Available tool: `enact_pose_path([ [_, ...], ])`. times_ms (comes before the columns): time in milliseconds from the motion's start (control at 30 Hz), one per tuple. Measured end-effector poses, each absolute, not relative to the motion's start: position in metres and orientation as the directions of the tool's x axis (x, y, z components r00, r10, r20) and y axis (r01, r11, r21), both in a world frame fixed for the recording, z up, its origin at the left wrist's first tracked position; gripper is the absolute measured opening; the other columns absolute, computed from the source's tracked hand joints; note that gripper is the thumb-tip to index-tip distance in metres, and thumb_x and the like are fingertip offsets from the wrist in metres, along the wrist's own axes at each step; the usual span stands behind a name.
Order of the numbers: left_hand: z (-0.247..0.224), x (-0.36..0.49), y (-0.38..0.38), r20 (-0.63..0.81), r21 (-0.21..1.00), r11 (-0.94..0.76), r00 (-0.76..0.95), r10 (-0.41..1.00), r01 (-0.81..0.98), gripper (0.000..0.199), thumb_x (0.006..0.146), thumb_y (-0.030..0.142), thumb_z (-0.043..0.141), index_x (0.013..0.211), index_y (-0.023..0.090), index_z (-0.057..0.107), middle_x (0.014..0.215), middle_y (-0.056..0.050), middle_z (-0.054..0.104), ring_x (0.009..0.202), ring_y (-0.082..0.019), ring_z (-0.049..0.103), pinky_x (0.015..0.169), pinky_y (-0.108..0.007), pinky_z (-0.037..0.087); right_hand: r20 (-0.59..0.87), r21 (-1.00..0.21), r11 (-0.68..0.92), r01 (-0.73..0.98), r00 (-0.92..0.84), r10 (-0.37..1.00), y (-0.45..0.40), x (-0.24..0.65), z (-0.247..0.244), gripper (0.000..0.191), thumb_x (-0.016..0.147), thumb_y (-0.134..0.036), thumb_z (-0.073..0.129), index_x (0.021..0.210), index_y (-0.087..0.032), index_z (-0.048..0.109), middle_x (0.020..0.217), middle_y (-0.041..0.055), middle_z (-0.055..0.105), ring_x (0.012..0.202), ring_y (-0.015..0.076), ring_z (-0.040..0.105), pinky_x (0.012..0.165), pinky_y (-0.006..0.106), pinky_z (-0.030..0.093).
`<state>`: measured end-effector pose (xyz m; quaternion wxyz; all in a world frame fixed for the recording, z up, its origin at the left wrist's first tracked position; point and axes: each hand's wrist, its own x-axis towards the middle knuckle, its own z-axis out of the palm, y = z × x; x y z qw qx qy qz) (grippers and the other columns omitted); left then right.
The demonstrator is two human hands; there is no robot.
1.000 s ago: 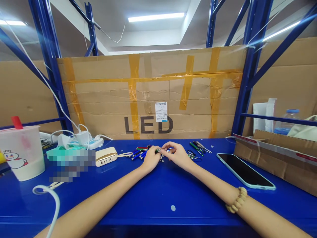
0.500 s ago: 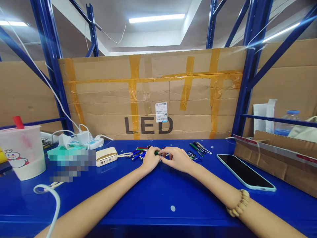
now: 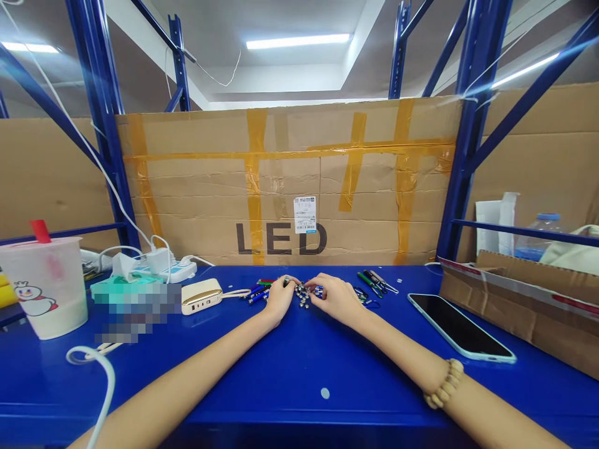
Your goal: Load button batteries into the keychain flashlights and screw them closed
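Note:
My left hand (image 3: 279,300) is closed, its fingers curled around a small dark piece that I cannot make out well. Near its fingertips lies a pile of small silver metal parts (image 3: 303,295). At the pile's right side, my right hand (image 3: 336,299) reaches down with bent fingers, the thumb and forefinger slightly apart. Several blue pens (image 3: 257,293) lie beside my left hand, with a red and a green one behind them. Small dark metal loops (image 3: 361,295) are partly hidden behind my right hand. Farther right are a green pen-like piece (image 3: 369,284) and silver ones.
A phone (image 3: 461,327) lies at the right beside an open cardboard box (image 3: 515,305). To the left are a cream power bank (image 3: 201,296), a power strip (image 3: 180,270), a white cable (image 3: 105,380) and a plastic cup (image 3: 47,293). A tall cardboard sheet (image 3: 210,187) stands behind.
My hands have moved apart, uncovering the silver parts between them. The green-tipped piece between my hands is no longer seen there; a dark piece shows in my left hand. The view has tilted slightly.

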<state>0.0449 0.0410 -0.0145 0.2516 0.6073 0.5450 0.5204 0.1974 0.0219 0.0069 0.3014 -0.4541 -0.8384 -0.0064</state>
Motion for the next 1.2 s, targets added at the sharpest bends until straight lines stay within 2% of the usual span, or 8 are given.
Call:
enact_pose_path([
  [100,-0.014,0.045,0.041,0.339,0.89,-0.266,-0.148,0.929,0.37,0.021,0.071,0.011,0.039,0.067,0.016,0.059,0.058,0.001,0.054,0.06,-0.013,0.054,0.058,-0.022,0.042,0.459,-0.272,0.624,0.732,-0.471,0.753,0.029,0.2,-0.001,0.024,0.074,-0.022,0.055,0.096,-0.025,0.066,0.098,0.0009,0.062,0.074,0.0136,0.059,0.059,0.023,0.04],
  [167,-0.014,0.045,0.04,0.329,0.899,-0.261,-0.15,0.932,0.352,0.02,0.07,0.011,0.039,0.066,0.016,0.059,0.057,0.001,0.052,0.058,-0.012,0.052,0.056,-0.022,0.041,0.451,-0.277,0.688,0.671,-0.542,0.71,0.033,0.201,-0.007,0.024,0.075,-0.022,0.056,0.098,-0.023,0.066,0.102,0.0036,0.061,0.087,0.017,0.059,0.071,0.026,0.043],
  [267,-0.013,0.046,0.04,0.321,0.906,-0.26,-0.142,0.936,0.335,0.02,0.07,0.011,0.039,0.065,0.016,0.058,0.055,0.002,0.051,0.057,-0.012,0.051,0.055,-0.021,0.04,0.449,-0.274,0.764,0.585,-0.625,0.639,0.039,0.201,-0.011,0.021,0.078,-0.019,0.055,0.096,-0.02,0.067,0.103,0.0061,0.062,0.1,0.0195,0.055,0.088,0.03,0.04],
  [333,-0.013,0.046,0.04,0.317,0.909,-0.259,-0.137,0.938,0.326,0.019,0.07,0.011,0.04,0.065,0.016,0.058,0.055,0.002,0.05,0.056,-0.011,0.051,0.054,-0.02,0.04,0.442,-0.265,0.782,0.565,-0.65,0.619,0.04,0.201,-0.011,0.02,0.08,-0.019,0.054,0.094,-0.02,0.068,0.101,0.0059,0.063,0.101,0.0194,0.055,0.091,0.031,0.039],
  [767,-0.01,0.049,0.036,0.304,0.913,-0.265,-0.084,0.949,0.309,0.016,0.068,0.011,0.041,0.063,0.016,0.056,0.049,0.004,0.045,0.05,-0.01,0.046,0.053,-0.021,0.038,0.401,-0.249,0.747,0.616,-0.636,0.659,0.034,0.203,-0.005,0.017,0.078,-0.021,0.058,0.09,-0.024,0.069,0.094,0.0027,0.065,0.089,0.017,0.059,0.078,0.027,0.043],
  [1000,-0.011,0.048,0.038,0.319,0.901,-0.282,-0.062,0.946,0.33,0.016,0.068,0.013,0.042,0.062,0.016,0.056,0.051,0.003,0.048,0.053,-0.012,0.049,0.054,-0.021,0.039,0.369,-0.258,0.7,0.666,-0.601,0.709,0.031,0.202,0.0,0.017,0.076,-0.02,0.058,0.086,-0.026,0.07,0.084,0.0002,0.068,0.075,0.0156,0.061,0.065,0.025,0.043],
  [1200,-0.013,0.048,0.04,0.335,0.89,-0.302,-0.039,0.941,0.342,0.016,0.068,0.013,0.041,0.061,0.017,0.055,0.055,0.002,0.051,0.057,-0.013,0.051,0.059,-0.023,0.041,0.37,-0.3,0.675,0.674,-0.57,0.733,0.032,0.201,-0.002,0.02,0.075,-0.019,0.057,0.091,-0.025,0.068,0.088,0.0008,0.069,0.079,0.0166,0.063,0.067,0.025,0.044],
])
